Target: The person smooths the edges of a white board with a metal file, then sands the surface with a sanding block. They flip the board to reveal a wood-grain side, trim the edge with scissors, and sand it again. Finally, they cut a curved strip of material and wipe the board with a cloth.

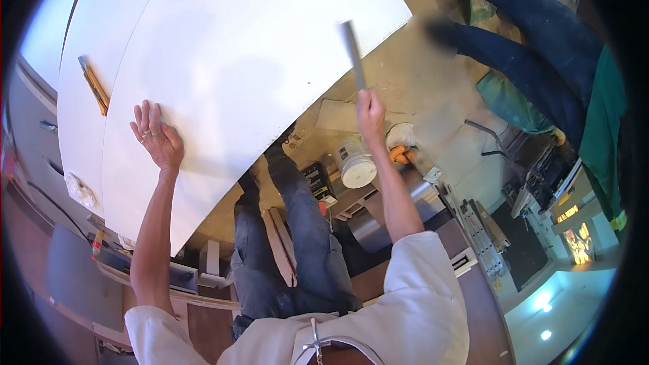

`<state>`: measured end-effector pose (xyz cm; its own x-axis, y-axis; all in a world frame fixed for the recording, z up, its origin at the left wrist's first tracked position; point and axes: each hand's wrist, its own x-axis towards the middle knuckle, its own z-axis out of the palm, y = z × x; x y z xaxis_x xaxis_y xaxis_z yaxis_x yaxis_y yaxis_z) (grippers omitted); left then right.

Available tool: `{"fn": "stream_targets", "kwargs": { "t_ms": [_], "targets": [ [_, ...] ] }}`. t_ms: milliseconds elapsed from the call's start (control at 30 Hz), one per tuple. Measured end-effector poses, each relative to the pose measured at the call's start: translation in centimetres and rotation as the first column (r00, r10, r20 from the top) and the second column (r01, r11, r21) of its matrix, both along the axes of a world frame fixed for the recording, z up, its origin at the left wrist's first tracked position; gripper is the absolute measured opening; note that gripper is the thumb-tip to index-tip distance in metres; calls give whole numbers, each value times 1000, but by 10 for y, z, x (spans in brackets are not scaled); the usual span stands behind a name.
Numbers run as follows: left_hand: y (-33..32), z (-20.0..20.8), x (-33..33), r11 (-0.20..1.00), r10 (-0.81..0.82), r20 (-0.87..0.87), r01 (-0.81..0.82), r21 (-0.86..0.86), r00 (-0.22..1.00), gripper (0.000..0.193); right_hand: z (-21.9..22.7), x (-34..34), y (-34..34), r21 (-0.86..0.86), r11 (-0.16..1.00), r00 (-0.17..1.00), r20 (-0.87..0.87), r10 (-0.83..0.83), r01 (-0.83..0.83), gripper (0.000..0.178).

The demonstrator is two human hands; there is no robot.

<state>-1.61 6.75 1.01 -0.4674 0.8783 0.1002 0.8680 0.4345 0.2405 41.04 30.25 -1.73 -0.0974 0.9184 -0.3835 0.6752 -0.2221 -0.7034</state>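
Note:
A large white panel (223, 20) stretches away in front of me. My left hand (157, 136) lies flat on it, fingers stretched, with rings on them. Over the panel's right edge, my right hand (371, 113) is closed round one end of a long, flat, dark grey bar-like tool (352, 51). The bar points away from me; it is slightly blurred, so I cannot make out its exact kind. Left of my left hand lies an orange-yellow utility knife (94, 86). A crumpled white wad (81, 190) sits nearer me on the panel's left part.
On the floor to the right stand a white bucket (356, 162) and a black box (319, 181). Another person's dark trouser legs (534, 61) are at the far right, near a green bag (514, 101). A ladder-like metal rail (476, 236) lies at the right.

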Motion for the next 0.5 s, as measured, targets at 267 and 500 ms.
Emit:
{"fn": "stream_targets", "kwargs": {
  "t_ms": [267,500],
  "targets": [
    [1,-2,2,999,-37,-22,38,15,999,48,-7,0,98,61,974,959,-199,-202,218,51],
    [-1,-7,0,999,-45,-28,46,15,999,46,-45,-10,3,11,981,959,-215,-185,192,46]
  ]
}}
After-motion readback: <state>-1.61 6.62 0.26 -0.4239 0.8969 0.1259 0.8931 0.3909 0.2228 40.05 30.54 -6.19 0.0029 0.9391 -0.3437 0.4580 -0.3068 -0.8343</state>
